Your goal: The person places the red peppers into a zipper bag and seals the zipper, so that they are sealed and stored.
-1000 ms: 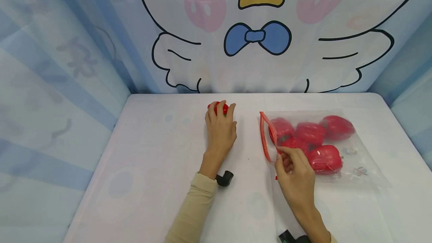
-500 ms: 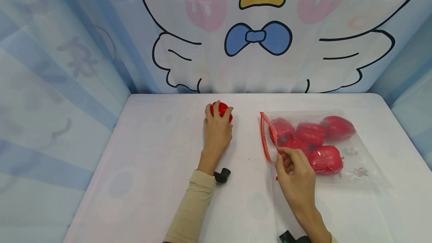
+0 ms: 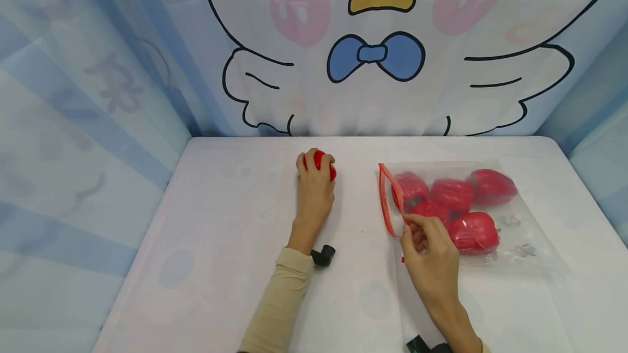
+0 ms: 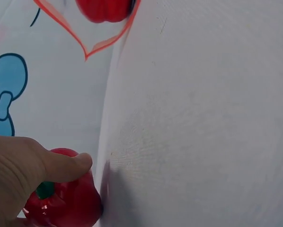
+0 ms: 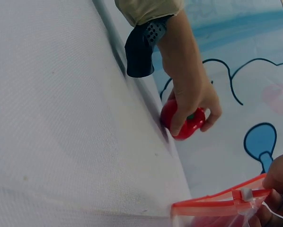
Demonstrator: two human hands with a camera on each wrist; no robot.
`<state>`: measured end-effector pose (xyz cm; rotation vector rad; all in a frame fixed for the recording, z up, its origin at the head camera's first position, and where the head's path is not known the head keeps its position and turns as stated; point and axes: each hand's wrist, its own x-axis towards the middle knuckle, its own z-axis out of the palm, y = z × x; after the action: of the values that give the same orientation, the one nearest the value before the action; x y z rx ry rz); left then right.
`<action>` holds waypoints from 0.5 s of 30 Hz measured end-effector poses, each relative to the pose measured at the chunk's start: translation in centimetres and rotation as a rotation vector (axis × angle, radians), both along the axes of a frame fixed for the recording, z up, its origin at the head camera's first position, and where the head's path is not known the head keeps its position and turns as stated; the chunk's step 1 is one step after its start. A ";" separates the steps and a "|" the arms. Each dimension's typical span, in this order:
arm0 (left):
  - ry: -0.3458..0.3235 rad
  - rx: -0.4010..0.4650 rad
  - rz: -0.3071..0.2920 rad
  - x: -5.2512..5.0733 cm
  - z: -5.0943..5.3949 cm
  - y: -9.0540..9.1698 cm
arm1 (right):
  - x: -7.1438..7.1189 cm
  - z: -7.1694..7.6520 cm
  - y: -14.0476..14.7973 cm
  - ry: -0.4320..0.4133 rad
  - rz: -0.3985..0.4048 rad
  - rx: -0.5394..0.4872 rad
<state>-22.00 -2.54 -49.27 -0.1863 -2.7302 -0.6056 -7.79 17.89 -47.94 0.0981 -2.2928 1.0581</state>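
Note:
My left hand (image 3: 314,192) grips a red bell pepper (image 4: 77,205) from above, near the far edge of the table. The thumb lies across the pepper beside its green stem (image 4: 45,189). In the right wrist view, the same pepper (image 5: 190,125) rests on or just above the white cloth; I cannot tell which. My right hand (image 3: 434,249) pinches the red zip edge (image 3: 384,203) of a clear plastic bag (image 3: 532,233), whose mouth gapes toward the left. Several red bell peppers (image 3: 451,194) lie inside it. A pale slider (image 5: 246,194) sits on the zip next to my right fingers.
A white cloth covers the table (image 3: 235,244), with bare surface on the left side. Behind it hangs a printed curtain (image 3: 375,108) with a cartoon figure. Dark wrist cameras (image 3: 324,255) are worn on both arms.
My left hand has shifted slightly left and toward me, and its fingers have drawn closer around the pepper. The pepper has turned a little under them. The right hand and bag stay put.

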 end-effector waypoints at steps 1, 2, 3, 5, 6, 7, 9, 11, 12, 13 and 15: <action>0.004 0.013 0.005 0.0 0.0 0.0 | 0.0 0.0 0.0 -0.003 -0.002 0.002; 0.011 0.031 0.009 0.0 0.0 0.0 | 0.0 0.0 0.0 -0.002 -0.001 0.001; 0.014 0.051 0.011 0.0 0.0 0.1 | 0.0 0.0 0.0 0.004 0.001 -0.001; 0.020 0.103 0.013 0.0 0.1 0.1 | 0.0 0.0 0.0 0.007 0.002 -0.001; 0.017 0.134 0.012 0.0 0.2 0.2 | 0.0 0.0 0.1 0.009 0.002 -0.001; 0.010 0.169 0.010 0.0 0.3 0.3 | 0.0 0.0 0.1 0.010 0.002 -0.002; -0.009 0.240 0.008 0.1 0.6 0.4 | 0.0 0.0 0.1 0.008 0.001 -0.002; -0.035 0.313 0.005 0.3 0.9 0.6 | 0.0 0.0 0.1 0.002 -0.001 -0.001; -0.053 0.350 0.005 0.3 1.1 0.7 | 0.0 0.0 0.1 0.001 0.000 -0.003; -0.071 0.386 0.005 0.4 1.3 0.7 | 0.0 0.0 0.1 0.001 0.001 -0.005; -0.113 0.466 0.001 0.4 1.7 0.7 | 0.0 0.0 0.1 0.001 0.001 -0.007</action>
<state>-21.58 -1.85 -47.53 -0.0363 -2.6015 -1.2593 -7.79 17.98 -47.95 0.0968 -2.2877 1.0662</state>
